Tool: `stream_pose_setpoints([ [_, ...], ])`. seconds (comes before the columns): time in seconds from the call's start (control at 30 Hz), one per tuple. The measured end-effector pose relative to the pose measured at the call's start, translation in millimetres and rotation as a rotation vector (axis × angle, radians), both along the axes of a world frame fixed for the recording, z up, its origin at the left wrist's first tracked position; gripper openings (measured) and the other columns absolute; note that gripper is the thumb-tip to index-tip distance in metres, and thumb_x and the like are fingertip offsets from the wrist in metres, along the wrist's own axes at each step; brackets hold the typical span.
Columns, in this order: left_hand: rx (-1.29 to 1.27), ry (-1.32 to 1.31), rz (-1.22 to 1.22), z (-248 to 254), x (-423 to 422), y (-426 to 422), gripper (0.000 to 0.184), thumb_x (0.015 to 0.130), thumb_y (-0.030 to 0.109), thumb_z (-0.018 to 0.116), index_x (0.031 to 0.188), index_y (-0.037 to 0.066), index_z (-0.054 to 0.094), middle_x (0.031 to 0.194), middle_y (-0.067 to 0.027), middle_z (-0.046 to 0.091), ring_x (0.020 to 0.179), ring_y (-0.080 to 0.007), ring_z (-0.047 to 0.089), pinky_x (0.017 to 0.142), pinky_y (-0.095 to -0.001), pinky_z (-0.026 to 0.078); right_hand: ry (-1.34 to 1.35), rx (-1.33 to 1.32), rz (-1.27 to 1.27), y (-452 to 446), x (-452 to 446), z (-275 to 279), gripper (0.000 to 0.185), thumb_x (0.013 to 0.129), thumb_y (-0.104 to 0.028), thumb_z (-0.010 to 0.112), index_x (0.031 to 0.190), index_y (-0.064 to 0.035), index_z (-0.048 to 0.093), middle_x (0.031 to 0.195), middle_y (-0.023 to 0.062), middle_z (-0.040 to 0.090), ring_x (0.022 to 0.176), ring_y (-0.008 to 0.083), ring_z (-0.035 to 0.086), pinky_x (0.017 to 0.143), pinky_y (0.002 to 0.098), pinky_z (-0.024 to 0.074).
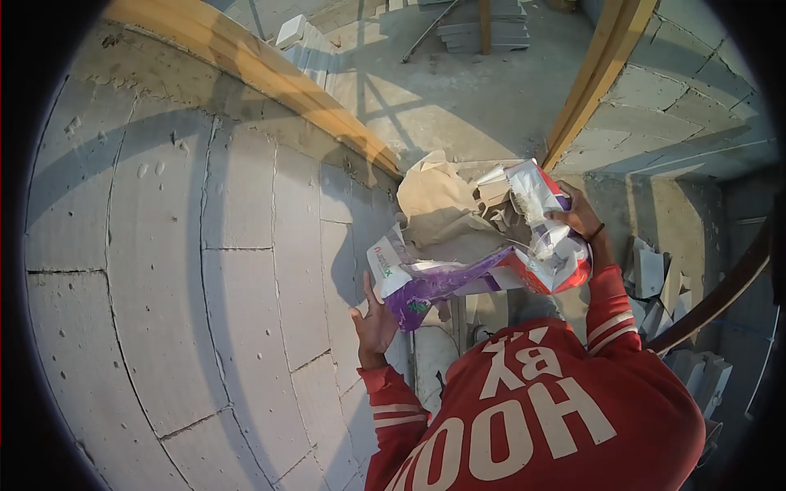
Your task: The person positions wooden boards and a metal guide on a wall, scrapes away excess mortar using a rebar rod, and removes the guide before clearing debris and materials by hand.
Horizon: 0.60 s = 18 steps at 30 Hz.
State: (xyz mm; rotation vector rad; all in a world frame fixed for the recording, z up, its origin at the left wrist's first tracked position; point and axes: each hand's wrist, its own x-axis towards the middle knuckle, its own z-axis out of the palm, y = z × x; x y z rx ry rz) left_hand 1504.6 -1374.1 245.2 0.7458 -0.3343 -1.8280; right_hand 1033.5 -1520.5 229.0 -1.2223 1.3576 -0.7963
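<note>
A large torn paper bag (458, 278), white, purple and red outside and brown inside, is spread between my hands with its mouth gaping. My right hand (580, 217), with a dark band at the wrist, is closed on the bag's upper right edge. At the left end, my left hand (377, 326) bears against the white and purple corner. Its thumb and a finger show apart; the other fingers are partly hidden by the bag. Crumpled brown paper (438, 200) stands up inside, along with some torn white and brown pieces.
A pale block wall (237, 311) runs close along my left. Yellow wooden beams (278, 74) frame an opening ahead. Stacked grey blocks (491, 29) lie on the floor beyond. Broken block pieces (649, 270) and a dark curved bar (729, 282) are on the right.
</note>
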Motion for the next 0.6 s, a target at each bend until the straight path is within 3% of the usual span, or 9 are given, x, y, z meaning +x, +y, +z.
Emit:
stream_pose_setpoints([
  [0.03,0.03,-0.081,0.031,-14.5,-11.3,-29.0,0.107,0.084,0.082,0.043,0.16,0.021,0.0,0.16,-0.0163,0.024,0.143,-0.0369,0.035,0.114,-0.0482,0.035,-0.001,0.002,0.015,-26.5,-8.2,7.0,0.062,0.069,-0.006,0.082,0.124,0.0043,0.057,0.108,0.0095,0.068,0.095,0.0166,0.065,0.087,0.0304,0.0523],
  [0.07,0.017,-0.083,0.044,-32.9,-20.0,-65.9,0.107,0.084,0.082,0.043,0.16,0.021,0.0,0.16,-0.0163,0.024,0.143,-0.0369,0.035,0.114,-0.0482,0.035,-0.001,0.004,0.034,-56.9,-14.0,10.7,0.06,0.069,-0.007,0.082,0.123,0.0035,0.058,0.107,0.0088,0.068,0.095,0.0163,0.064,0.088,0.0305,0.0516],
  [0.1,0.105,-0.101,0.021,-52.3,-27.5,-102.8,0.095,0.09,0.075,0.041,0.158,0.017,0.009,0.156,-0.0162,0.031,0.139,-0.0354,0.04,0.112,-0.0474,0.038,0.074,-0.113,0.072,-88.0,-23.5,3.3,0.059,0.069,-0.008,0.083,0.122,0.0034,0.059,0.109,0.0086,0.067,0.097,0.0162,0.063,0.09,0.0309,0.0505],
  [0.17,0.32,-0.229,-0.011,-69.4,-47.9,-167.5,0.067,0.103,0.055,0.038,0.151,0.009,0.031,0.144,-0.0158,0.049,0.127,-0.0302,0.054,0.104,-0.0454,0.047,0.071,-0.095,0.128,-153.2,-34.5,11.4,0.058,0.068,-0.01,0.083,0.12,0.0035,0.059,0.11,0.0097,0.067,0.101,0.0167,0.061,0.093,0.0319,0.0485],
  [0.27,0.481,-0.251,-0.194,-90.2,-61.9,-249.2,0.077,0.092,0.045,0.061,0.152,0.017,0.023,0.138,-0.0131,0.051,0.116,-0.0308,0.06,0.095,-0.0499,0.051,0.206,-0.169,0.256,-244.8,-42.5,44.8,0.055,0.069,-0.011,0.081,0.119,0.0028,0.06,0.11,0.0124,0.067,0.101,0.0183,0.061,0.093,0.0332,0.048],
  [0.3,0.48,-0.229,-0.151,-79.1,-69.7,-278.0,0.077,0.092,0.045,0.061,0.152,0.017,0.023,0.138,-0.0131,0.051,0.116,-0.0308,0.06,0.095,-0.0499,0.051,0.253,-0.203,0.305,-272.0,-43.4,59.8,0.054,0.07,-0.011,0.08,0.119,0.0026,0.061,0.11,0.0131,0.067,0.1,0.0187,0.062,0.092,0.0335,0.0482],
  [0.37,0.432,-0.335,-0.204,-45.0,-84.9,-327.5,0.076,0.09,0.031,0.06,0.154,0.015,0.021,0.145,-0.0143,0.047,0.129,-0.0313,0.052,0.105,-0.0495,0.046,0.234,-0.156,0.239,-325.4,-41.0,81.9,0.05,0.071,-0.01,0.078,0.117,0.002,0.062,0.108,0.0147,0.067,0.098,0.0208,0.063,0.091,0.0345,0.0485],
  [0.53,0.261,-0.298,0.065,-39.5,-104.9,-417.5,0.079,0.085,0.021,0.061,0.153,0.012,0.021,0.144,-0.0136,0.048,0.124,-0.0305,0.056,0.103,-0.0444,0.048,0.347,-0.335,0.253,-443.4,-35.8,109.6,0.042,0.074,-0.009,0.074,0.112,0.002,0.062,0.098,0.0132,0.065,0.09,0.0226,0.061,0.085,0.0341,0.0482],
  [0.6,0.384,-0.17,0.143,-43.6,-106.0,-457.5,0.073,0.088,0.023,0.061,0.15,0.006,0.027,0.135,-0.0121,0.055,0.119,-0.0297,0.059,0.101,-0.0412,0.049,0.325,-0.318,0.256,-489.9,-23.3,119.2,0.04,0.074,-0.008,0.073,0.111,0.002,0.061,0.095,0.0123,0.063,0.088,0.0223,0.06,0.084,0.0336,0.0478],
])
